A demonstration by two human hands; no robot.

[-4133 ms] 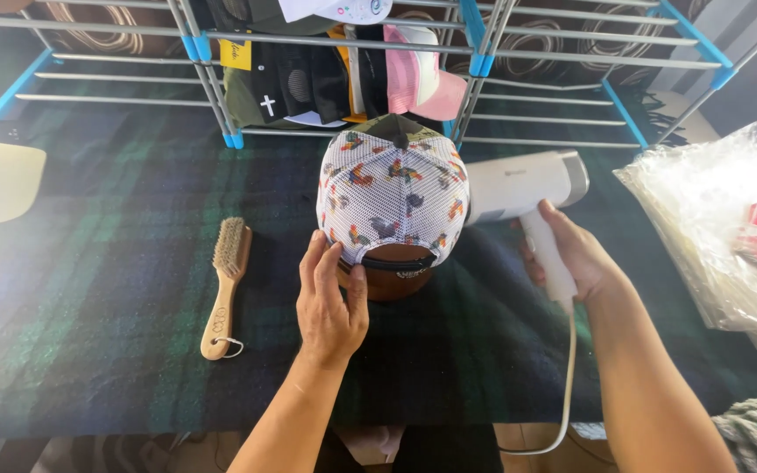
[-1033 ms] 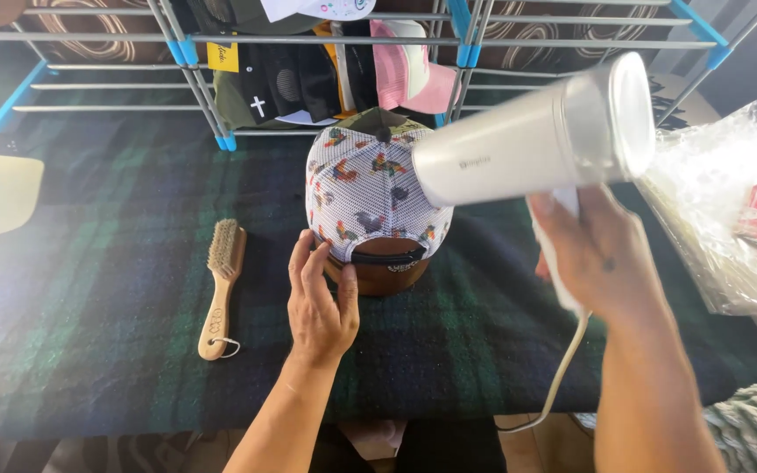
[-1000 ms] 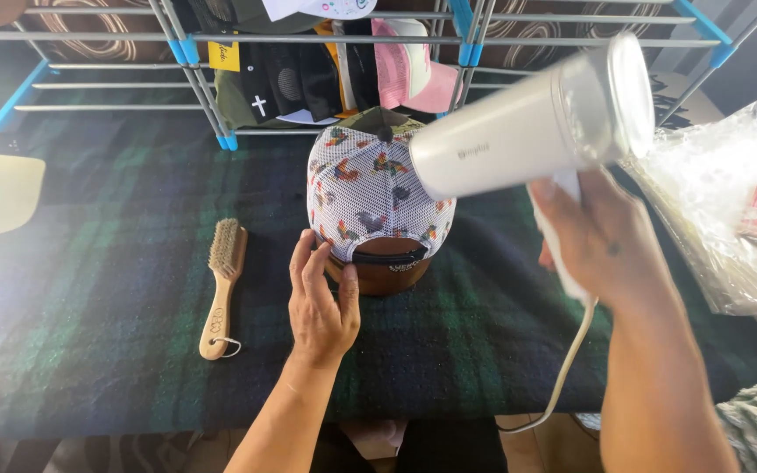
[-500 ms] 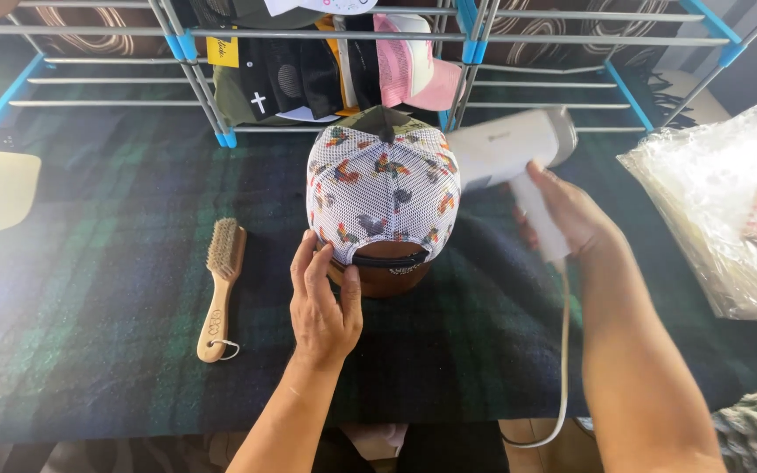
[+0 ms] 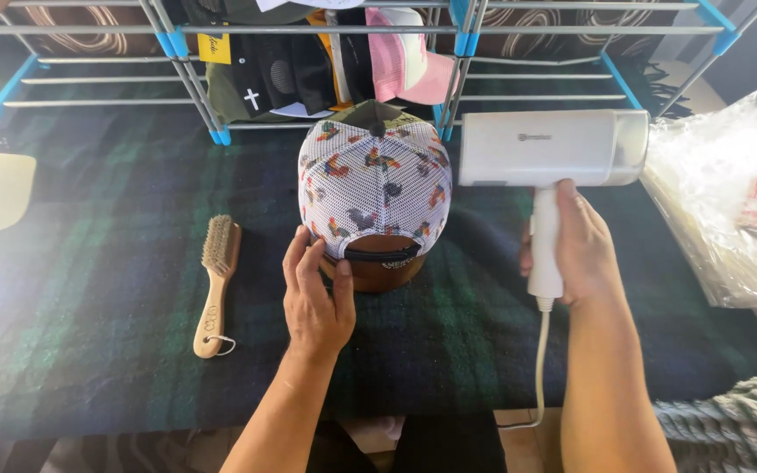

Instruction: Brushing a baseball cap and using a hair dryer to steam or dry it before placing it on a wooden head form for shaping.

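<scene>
On plaid cloth [image 5: 89, 350], left hand [image 5: 315, 298] open, fingertips touching cap [image 5: 373, 188] rim, right hand [image 5: 582, 250] clamped around steamer [image 5: 549, 149] handle, brush [image 5: 215, 285] left of cap

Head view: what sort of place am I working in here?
Probably a hat-care bench: a mesh cap on a brown form, a handheld steamer in the right hand, a wooden brush, caps on a wire rack behind.

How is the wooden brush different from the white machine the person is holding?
The wooden brush is brown with bristles at its far end; the white steamer is smooth and plain. The brush lies flat on the plaid cloth, touched by no hand, while the steamer is held up by the right hand, pointing at the patterned cap. The steamer has a cord; the brush only a small loop. Both have a handle.
</scene>
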